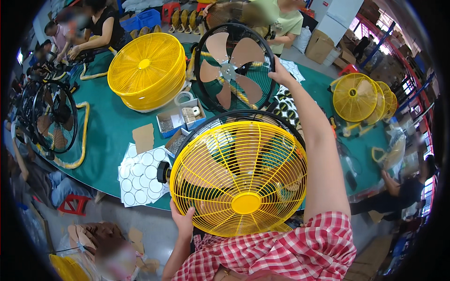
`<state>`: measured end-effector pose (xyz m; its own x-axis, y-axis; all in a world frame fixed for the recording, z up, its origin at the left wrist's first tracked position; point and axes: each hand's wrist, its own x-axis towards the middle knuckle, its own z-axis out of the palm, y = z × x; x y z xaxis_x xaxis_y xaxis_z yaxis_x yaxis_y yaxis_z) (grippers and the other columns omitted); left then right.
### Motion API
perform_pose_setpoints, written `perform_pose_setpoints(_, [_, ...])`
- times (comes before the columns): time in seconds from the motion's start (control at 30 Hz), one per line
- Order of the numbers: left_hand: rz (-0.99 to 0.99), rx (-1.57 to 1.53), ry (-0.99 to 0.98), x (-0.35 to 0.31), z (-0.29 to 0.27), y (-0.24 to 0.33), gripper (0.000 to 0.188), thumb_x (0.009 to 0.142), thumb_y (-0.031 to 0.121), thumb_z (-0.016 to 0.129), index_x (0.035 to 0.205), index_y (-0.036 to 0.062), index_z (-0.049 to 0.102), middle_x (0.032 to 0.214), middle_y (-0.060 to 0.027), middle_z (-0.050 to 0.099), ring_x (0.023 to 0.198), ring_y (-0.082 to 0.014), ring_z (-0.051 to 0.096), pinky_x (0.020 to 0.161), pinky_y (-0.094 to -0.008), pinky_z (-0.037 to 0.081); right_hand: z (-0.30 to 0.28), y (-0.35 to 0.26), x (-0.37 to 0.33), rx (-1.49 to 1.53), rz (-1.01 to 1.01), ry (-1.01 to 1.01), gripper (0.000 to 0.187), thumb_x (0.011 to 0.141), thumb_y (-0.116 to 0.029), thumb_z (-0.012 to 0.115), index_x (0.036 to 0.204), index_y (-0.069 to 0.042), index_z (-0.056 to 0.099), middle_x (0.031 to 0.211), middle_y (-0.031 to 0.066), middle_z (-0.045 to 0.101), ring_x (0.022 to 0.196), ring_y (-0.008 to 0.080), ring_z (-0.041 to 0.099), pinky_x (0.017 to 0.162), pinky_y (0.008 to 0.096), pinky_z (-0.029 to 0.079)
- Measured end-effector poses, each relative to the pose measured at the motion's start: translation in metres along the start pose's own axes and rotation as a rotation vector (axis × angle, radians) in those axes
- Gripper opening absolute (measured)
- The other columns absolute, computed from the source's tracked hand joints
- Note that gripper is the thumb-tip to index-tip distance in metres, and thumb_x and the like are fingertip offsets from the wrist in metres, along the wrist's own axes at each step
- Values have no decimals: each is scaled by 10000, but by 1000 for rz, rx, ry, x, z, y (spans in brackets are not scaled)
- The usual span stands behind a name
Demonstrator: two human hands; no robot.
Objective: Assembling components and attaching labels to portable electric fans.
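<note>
A fan with a yellow wire front guard (pixel 246 203) and a black rear rim stands tilted at the table edge right before me, its blades showing through the wires. My left hand (pixel 183 222) grips its lower left rim, thumb at the front. A black knob (pixel 164 172) juts out at that fan's left side. Beyond it stands a second fan (pixel 228 71), without a front guard, its copper-coloured blades and metal hub bare. My right arm reaches far forward, and my right hand (pixel 280 74) is closed on this fan's right rim; some fingers are hidden behind it.
Yellow guards (pixel 144 63) lie stacked on the green table (pixel 105 140). Near them are parts boxes (pixel 171 121), a tape roll (pixel 183 97) and sheets of round labels (pixel 143 175). More fans stand left (pixel 56 117) and right (pixel 354 96). Co-workers are around the table.
</note>
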<state>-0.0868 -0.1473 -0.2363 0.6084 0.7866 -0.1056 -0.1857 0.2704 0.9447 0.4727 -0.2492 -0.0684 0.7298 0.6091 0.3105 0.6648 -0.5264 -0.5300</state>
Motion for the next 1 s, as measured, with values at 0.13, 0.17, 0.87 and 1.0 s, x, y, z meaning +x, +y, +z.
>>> perform_pose_setpoints(0.13, [-68,38,39,0,-1,-2,655,661,7,578,1266,-7,326,1160,-76,464,1045,-177,472,923,-302,361,1,9,1,-31,194,-16,816,695,-173,619,1366,-44,173,1110,227,524,1013,342,527,877,338,400])
perform_pose_setpoints(0.17, [-40,35,34,0,-1,-3,651,664,3,573,1266,-6,326,1159,-75,465,1045,-176,473,923,-301,361,-1,7,-9,-51,98,-5,848,709,-242,641,1373,-57,149,1123,257,516,1038,375,514,886,368,399])
perform_pose_setpoints(0.87, [-126,220,13,22,9,22,585,801,91,608,1278,3,282,1195,-110,435,1072,-189,444,926,-303,345,-35,-110,-246,-103,42,-120,695,855,-576,368,1320,-59,348,1049,210,528,987,346,534,842,395,422])
perform_pose_setpoints(1.0, [-23,164,-36,21,18,30,617,799,93,614,1313,23,281,1226,-98,437,1075,-182,447,922,-303,354,-27,-94,-236,-97,126,-179,708,858,-581,355,1323,-47,348,1111,224,518,1046,351,514,885,385,406])
